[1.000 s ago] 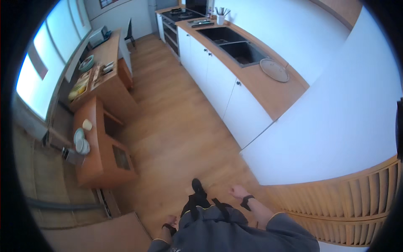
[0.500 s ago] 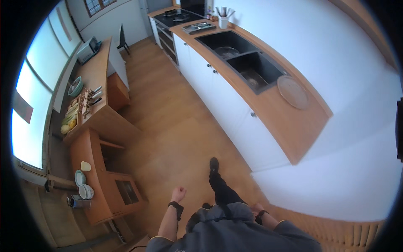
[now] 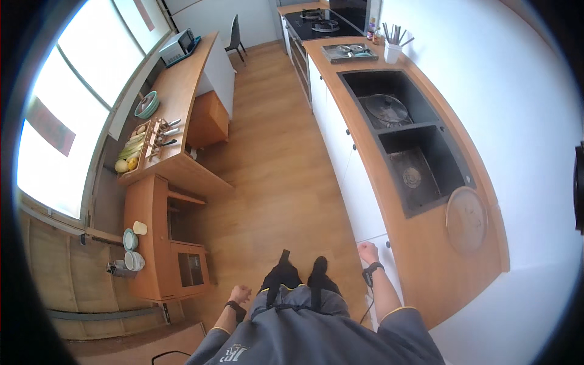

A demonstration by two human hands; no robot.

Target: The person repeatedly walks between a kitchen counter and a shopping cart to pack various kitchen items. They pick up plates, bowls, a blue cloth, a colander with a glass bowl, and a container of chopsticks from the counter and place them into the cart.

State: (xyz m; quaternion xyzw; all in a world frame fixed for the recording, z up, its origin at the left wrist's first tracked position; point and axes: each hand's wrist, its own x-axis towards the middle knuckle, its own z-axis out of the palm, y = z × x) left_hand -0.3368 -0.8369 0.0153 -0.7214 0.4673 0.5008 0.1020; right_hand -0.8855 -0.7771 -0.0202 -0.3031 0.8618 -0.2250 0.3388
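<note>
No handling under way: left hand and right hand apparently empty, finger closure indeterminate, right nearest the white cabinet under the worktop, with the round lid untouched beside the sink.

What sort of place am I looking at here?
Most likely a kitchen: there's a double-basin sink set into the right-hand worktop, a stovetop beyond it, and vegetables on the left-hand counter.
</note>
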